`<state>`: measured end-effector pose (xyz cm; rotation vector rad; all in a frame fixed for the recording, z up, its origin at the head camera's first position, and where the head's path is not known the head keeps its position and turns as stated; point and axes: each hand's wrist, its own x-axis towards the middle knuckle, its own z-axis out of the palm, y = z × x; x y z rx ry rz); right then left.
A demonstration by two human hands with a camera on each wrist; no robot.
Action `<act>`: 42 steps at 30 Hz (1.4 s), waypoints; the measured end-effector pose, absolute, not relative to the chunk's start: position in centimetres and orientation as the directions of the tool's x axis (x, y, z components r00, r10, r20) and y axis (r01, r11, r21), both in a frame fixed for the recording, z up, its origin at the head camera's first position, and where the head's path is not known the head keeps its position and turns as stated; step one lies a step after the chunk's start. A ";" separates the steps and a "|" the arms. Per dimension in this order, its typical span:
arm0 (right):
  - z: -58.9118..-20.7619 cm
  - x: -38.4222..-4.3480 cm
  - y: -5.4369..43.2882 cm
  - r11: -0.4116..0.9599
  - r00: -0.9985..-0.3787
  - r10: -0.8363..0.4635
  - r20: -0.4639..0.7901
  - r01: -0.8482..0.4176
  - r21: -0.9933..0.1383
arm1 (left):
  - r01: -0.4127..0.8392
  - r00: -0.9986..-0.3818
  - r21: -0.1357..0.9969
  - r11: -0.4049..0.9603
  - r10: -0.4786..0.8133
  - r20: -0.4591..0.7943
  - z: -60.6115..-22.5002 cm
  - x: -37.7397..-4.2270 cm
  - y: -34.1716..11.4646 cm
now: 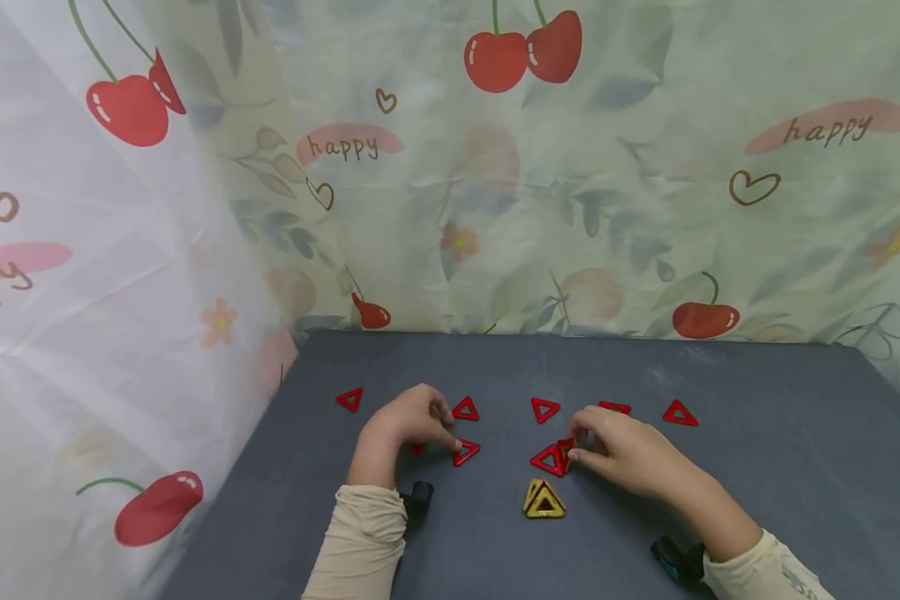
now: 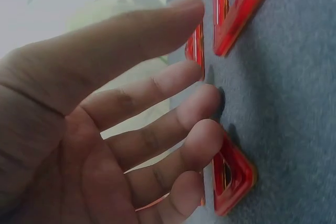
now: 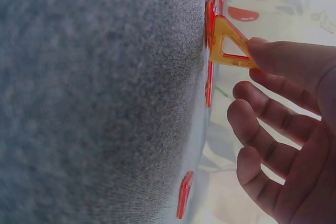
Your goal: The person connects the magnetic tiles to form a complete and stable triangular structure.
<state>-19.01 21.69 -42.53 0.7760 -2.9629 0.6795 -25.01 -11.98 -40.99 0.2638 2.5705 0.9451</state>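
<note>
My right hand (image 1: pixel 637 454) pinches a magnetic triangle tile (image 3: pixel 217 45) between thumb and index finger. The tile stands on edge, its yellow-orange face showing in the right wrist view. It meets a red triangle tile (image 1: pixel 547 469) lying flat on the table, and my other right fingers are spread and loosely bent. My left hand (image 1: pixel 412 421) hovers low over the left group of tiles, holding nothing. Its thumb tip overlaps a red triangle (image 1: pixel 467 459) in the head view, and its loosely bent fingers lie near another red triangle (image 1: pixel 466 416).
Two overlapping yellow triangles (image 1: pixel 544 512) lie nearer me. More red triangles rest farther back: one at far left (image 1: pixel 348 406), one in the middle (image 1: pixel 545 418), one at right (image 1: pixel 680 420). The grey table (image 1: pixel 795 467) backs onto a patterned curtain (image 1: pixel 450 183).
</note>
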 end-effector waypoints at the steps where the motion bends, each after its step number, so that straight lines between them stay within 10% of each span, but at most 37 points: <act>1: -42.5 -19.0 21.7 0.783 -0.877 -0.467 0.110 -0.468 -0.410 | 0.039 -0.907 0.654 0.756 0.302 -0.295 -41.1 -25.0 -11.8; 42: -42.8 -19.1 21.5 0.778 -0.873 -0.473 0.117 -0.476 -0.409 | 0.313 -0.921 0.602 0.735 0.389 0.005 -42.6 -24.0 -4.9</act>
